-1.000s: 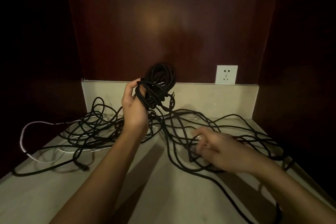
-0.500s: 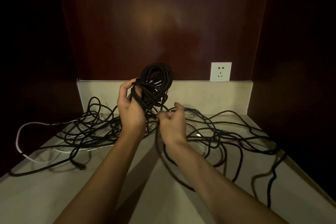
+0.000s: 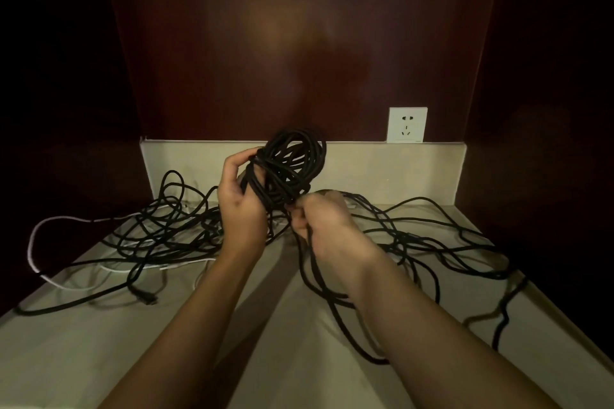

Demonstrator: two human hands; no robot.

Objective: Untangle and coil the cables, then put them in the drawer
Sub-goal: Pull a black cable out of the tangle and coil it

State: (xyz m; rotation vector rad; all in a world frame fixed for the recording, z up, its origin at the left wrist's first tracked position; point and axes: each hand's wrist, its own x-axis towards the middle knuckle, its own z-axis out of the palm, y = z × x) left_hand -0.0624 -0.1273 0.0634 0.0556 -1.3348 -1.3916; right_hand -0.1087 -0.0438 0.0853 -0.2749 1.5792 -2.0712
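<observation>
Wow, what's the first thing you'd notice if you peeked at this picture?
Right in the middle, the left hand grips a fat bundle of coiled black cable, held up above the countertop, while the right hand pinches a strand just below it. All around them, loose black cables sprawl in a messy tangle, with a white cable looping at the far left. A white wall socket glows on the dark back panel, upper right.

A single head-worn wide-angle camera looks forward and down from close above a beige counter point(image 3: 99, 342), facing a dark wood back wall point(image 3: 299, 43) with a white socket point(image 3: 406, 125), both forearms entering from below.
</observation>
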